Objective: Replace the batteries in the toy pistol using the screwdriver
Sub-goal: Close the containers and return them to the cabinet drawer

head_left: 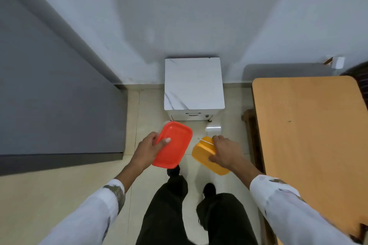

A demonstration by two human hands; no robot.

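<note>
task judged barely started: red tray is gripped by left hand fingers; yellow tray plus thin metal shaft, likely the screwdriver, is gripped by right hand; toy pistol and batteries not seen; table near, every step left

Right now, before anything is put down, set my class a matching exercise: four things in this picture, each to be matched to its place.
Things:
1. red tray
2. yellow tray
3. marble-topped cabinet
4. wooden table

Places:
A. against the far wall
B. held in the left hand
C. along the right side of the view
D. held in the right hand

Pairs: 1-B, 2-D, 3-A, 4-C
</note>
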